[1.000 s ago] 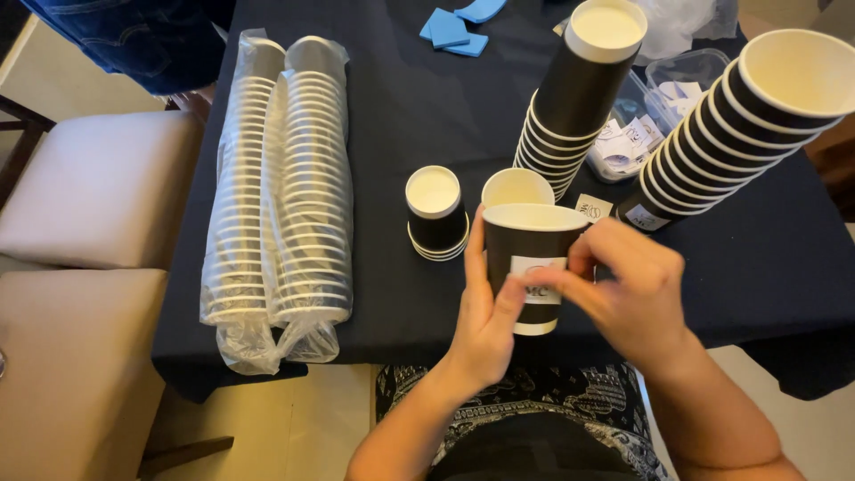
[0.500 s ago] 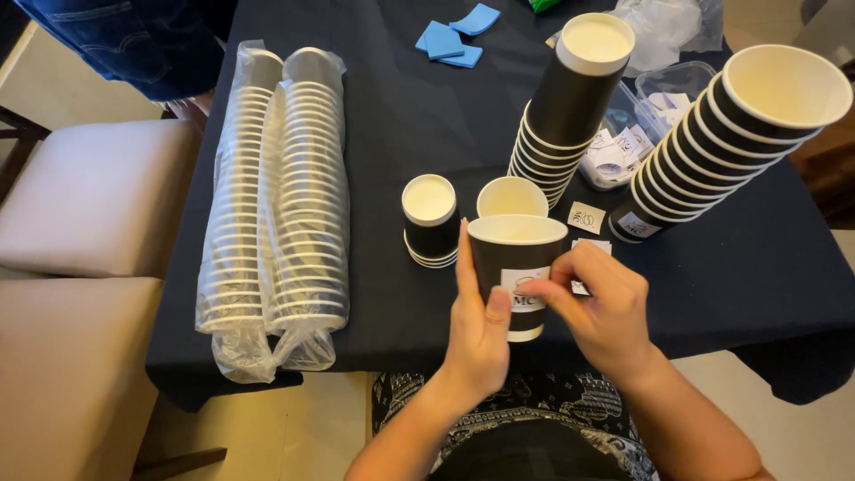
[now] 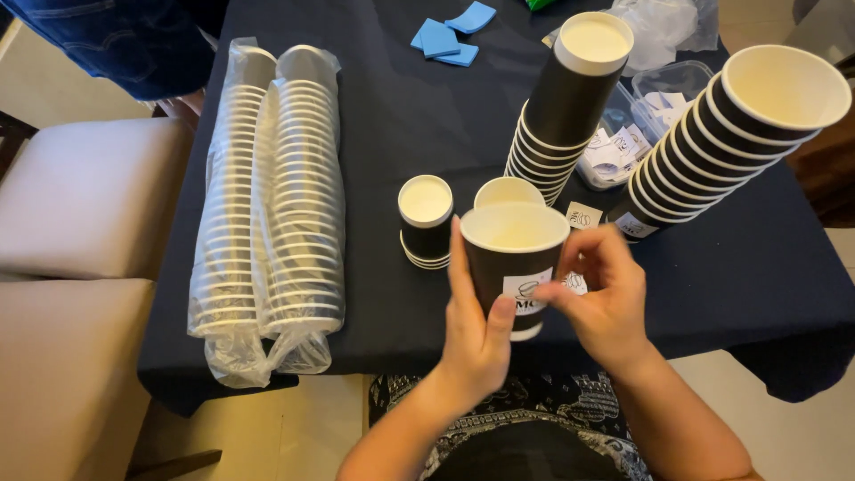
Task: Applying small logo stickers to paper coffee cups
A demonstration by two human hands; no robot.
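White label (image 3: 527,292) on held black cup (image 3: 514,258); plastic-wrapped cup sleeves (image 3: 267,205) left.

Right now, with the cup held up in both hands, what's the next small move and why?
Probably press the white sticker flat with the right hand. The left hand grips the black cup upright above the table edge, thumb just beside the sticker, and the right fingertips rest at its right edge. The sticker already sits on the cup's wall, so smoothing it down looks like the likely step before the cup is put down.
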